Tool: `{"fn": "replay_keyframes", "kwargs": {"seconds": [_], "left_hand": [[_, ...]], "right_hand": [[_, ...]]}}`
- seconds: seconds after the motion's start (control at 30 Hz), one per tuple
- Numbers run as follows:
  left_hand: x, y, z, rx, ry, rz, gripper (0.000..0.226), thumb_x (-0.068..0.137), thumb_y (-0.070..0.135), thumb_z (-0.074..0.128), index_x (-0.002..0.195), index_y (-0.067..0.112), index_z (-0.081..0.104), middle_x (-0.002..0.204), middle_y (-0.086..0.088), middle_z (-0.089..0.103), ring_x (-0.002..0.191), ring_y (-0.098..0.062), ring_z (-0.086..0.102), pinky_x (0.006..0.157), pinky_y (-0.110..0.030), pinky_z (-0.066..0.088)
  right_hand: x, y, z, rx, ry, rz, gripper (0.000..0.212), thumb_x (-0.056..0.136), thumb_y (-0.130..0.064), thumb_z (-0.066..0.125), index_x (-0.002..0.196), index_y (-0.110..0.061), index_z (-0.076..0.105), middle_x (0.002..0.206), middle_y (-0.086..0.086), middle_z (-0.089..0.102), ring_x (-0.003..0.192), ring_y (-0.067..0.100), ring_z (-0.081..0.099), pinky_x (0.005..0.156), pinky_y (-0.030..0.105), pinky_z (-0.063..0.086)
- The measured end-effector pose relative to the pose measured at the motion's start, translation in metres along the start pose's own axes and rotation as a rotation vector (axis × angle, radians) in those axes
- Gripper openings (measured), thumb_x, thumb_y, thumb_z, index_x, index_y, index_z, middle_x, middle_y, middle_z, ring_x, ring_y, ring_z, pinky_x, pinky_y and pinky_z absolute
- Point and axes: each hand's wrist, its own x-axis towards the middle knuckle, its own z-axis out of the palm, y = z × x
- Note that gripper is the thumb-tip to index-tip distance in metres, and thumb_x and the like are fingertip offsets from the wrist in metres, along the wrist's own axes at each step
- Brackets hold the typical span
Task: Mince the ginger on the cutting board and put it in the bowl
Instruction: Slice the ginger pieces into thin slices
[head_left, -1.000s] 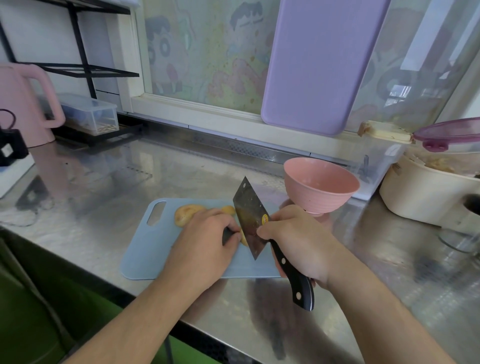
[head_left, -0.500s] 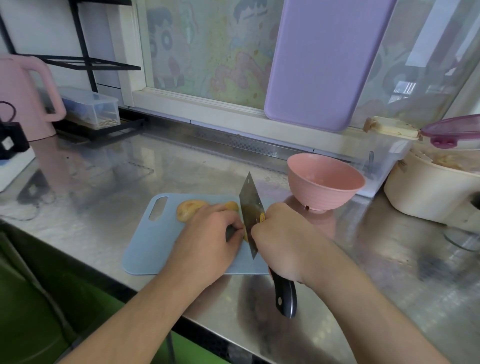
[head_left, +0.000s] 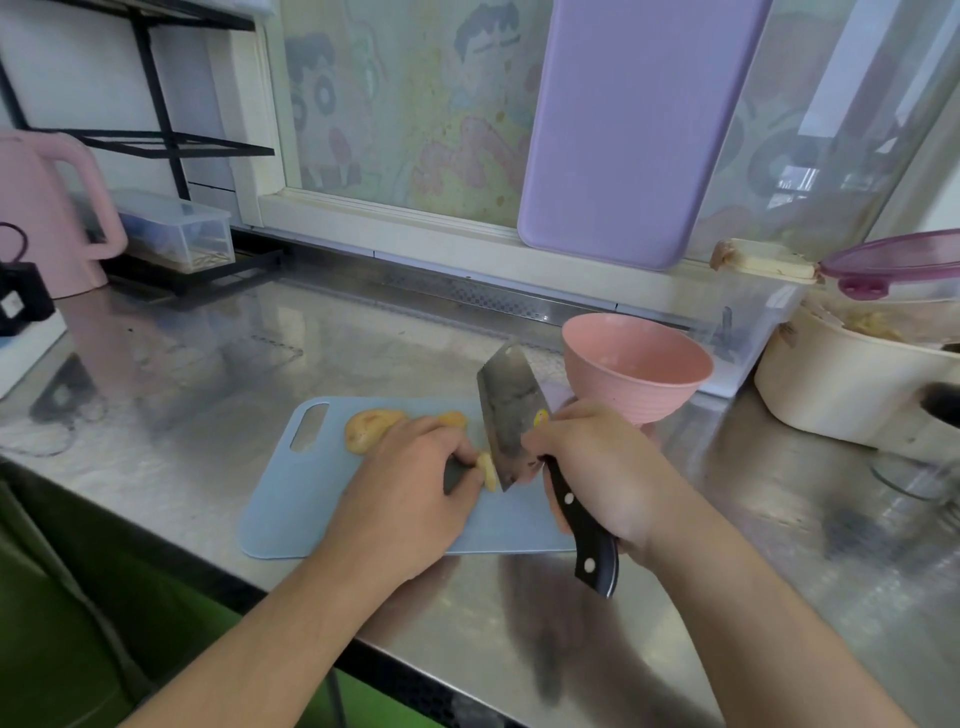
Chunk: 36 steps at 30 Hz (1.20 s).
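Note:
A knobbly piece of ginger (head_left: 373, 429) lies across the light blue cutting board (head_left: 291, 509). My left hand (head_left: 415, 483) presses down on the ginger and covers its middle; a cut end shows by my fingertips. My right hand (head_left: 597, 467) grips the black handle of a cleaver (head_left: 506, 415). The blade stands tilted with its edge at the ginger's cut end, beside my left fingertips. An empty pink bowl (head_left: 636, 376) stands just behind the board's right end.
The steel counter's front edge (head_left: 311, 644) runs near my forearms. A cream pot (head_left: 852, 384) with a purple lid and a clear box (head_left: 748, 322) stand at the right. A pink kettle (head_left: 47, 218) and a black rack sit at the left. A purple board (head_left: 634, 130) leans on the window.
The cleaver stood nearly upright half a second ago and has tilted back, its handle swinging to the right. My left hand stays on the ginger.

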Motion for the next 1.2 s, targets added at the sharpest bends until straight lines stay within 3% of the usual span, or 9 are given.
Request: {"fn": "replay_keyframes", "kwargs": {"seconds": [0.13,0.37,0.43,0.57,0.67,0.77,0.93,1.1,1.2], "left_hand": [[-0.003,0.003,-0.001,0.011,-0.042,-0.014,0.013,0.093,0.044,0.067,0.104,0.039,0.063,0.103,0.027,0.053,0.108,0.0,0.047,0.09,-0.027,0.045],[0.009,0.004,0.0,-0.016,-0.114,-0.032,0.013,0.092,0.036,0.073,0.103,0.037,0.067,0.1,0.022,0.057,0.096,0.0,0.053,0.075,-0.007,0.036],[0.016,0.006,0.002,0.027,-0.095,-0.034,0.009,0.092,0.032,0.072,0.1,0.034,0.068,0.098,0.017,0.058,0.092,-0.004,0.055,0.072,-0.011,0.037],[0.026,0.013,0.008,0.095,-0.066,-0.056,0.014,0.096,0.026,0.066,0.109,0.027,0.069,0.108,0.008,0.06,0.099,-0.016,0.061,0.088,-0.036,0.052],[0.029,0.019,0.012,0.127,-0.051,-0.014,0.024,0.098,0.022,0.06,0.121,0.026,0.065,0.12,0.007,0.058,0.108,-0.02,0.06,0.092,-0.041,0.053],[0.034,0.021,0.017,0.136,-0.073,0.059,0.028,0.1,0.028,0.056,0.127,0.026,0.064,0.128,0.01,0.055,0.116,-0.021,0.057,0.092,-0.042,0.053],[0.045,0.021,0.018,0.218,-0.192,0.091,0.032,0.101,0.04,0.056,0.131,0.031,0.059,0.132,0.016,0.054,0.119,-0.019,0.056,0.089,-0.042,0.055],[0.042,0.017,0.021,0.186,-0.118,0.081,0.025,0.098,0.041,0.06,0.122,0.036,0.059,0.123,0.018,0.061,0.113,-0.015,0.058,0.084,-0.037,0.053],[0.038,0.014,0.022,0.121,-0.081,0.055,0.025,0.097,0.039,0.064,0.122,0.034,0.062,0.117,0.019,0.063,0.109,-0.013,0.059,0.084,-0.032,0.05]], "right_hand": [[0.002,0.001,-0.009,0.089,0.035,-0.002,0.022,0.083,-0.004,0.058,0.077,0.016,0.065,0.049,0.014,0.044,0.044,0.023,0.037,0.045,0.027,0.03],[0.009,0.008,-0.017,0.087,0.064,0.013,0.024,0.087,-0.004,0.056,0.08,0.018,0.064,0.046,0.014,0.046,0.037,0.022,0.038,0.039,0.02,0.029],[0.011,0.01,-0.019,0.088,0.083,0.019,0.025,0.088,-0.003,0.056,0.083,0.02,0.064,0.042,0.009,0.046,0.036,0.021,0.037,0.038,0.018,0.028],[0.016,0.017,-0.021,0.052,0.102,0.014,0.024,0.088,-0.005,0.057,0.083,0.017,0.066,0.044,0.01,0.044,0.034,0.019,0.035,0.035,0.015,0.022],[0.021,0.021,-0.019,0.047,0.103,0.015,0.027,0.084,-0.004,0.057,0.085,0.022,0.055,0.057,0.014,0.036,0.049,0.023,0.031,0.046,0.025,0.024],[0.024,0.022,-0.016,0.021,0.109,-0.007,0.026,0.077,-0.008,0.058,0.075,0.017,0.049,0.063,0.011,0.033,0.059,0.023,0.032,0.057,0.038,0.028],[0.029,0.027,-0.016,-0.029,0.122,-0.03,0.017,0.078,-0.006,0.058,0.064,-0.009,0.048,0.064,0.009,0.032,0.061,0.022,0.03,0.059,0.04,0.025],[0.032,0.03,-0.015,-0.048,0.115,-0.023,0.018,0.068,-0.015,0.055,0.066,0.002,0.049,0.066,0.009,0.035,0.062,0.022,0.032,0.06,0.04,0.026],[0.034,0.031,-0.015,-0.045,0.118,-0.021,0.021,0.073,-0.013,0.057,0.068,0.005,0.049,0.065,0.009,0.034,0.062,0.023,0.032,0.059,0.039,0.027]]}}
